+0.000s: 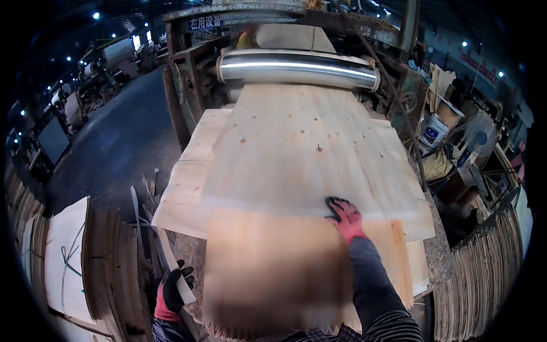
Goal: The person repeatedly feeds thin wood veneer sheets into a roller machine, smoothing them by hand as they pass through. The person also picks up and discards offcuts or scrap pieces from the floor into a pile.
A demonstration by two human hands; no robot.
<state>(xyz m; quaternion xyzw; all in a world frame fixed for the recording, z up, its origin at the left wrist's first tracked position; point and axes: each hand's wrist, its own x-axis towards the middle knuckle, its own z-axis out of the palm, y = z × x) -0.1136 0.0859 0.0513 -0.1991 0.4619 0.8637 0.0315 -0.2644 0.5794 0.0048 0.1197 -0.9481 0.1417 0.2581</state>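
My left hand (170, 288), in a red and black glove, is closed around a narrow pale strip of wood veneer (171, 256) at the table's left edge. In the same kind of glove, my right hand (342, 216) lies with fingers stretched on a large knotty veneer sheet (302, 154), near that sheet's front edge. This sheet reaches back to a shiny metal roller (299, 69). Closer to me is a browner veneer sheet (273, 268) with a jagged near edge. Paler veneer (188, 176) sticks out underneath on the left.
Stacked veneer (68, 256) stands at left, and another stack (478, 279) at right. Loose veneer strips (142, 211) lean beside the table. A rusty machine frame (185, 97) flanks the roller. A white bucket (436, 131) and a fan (478, 137) stand at right.
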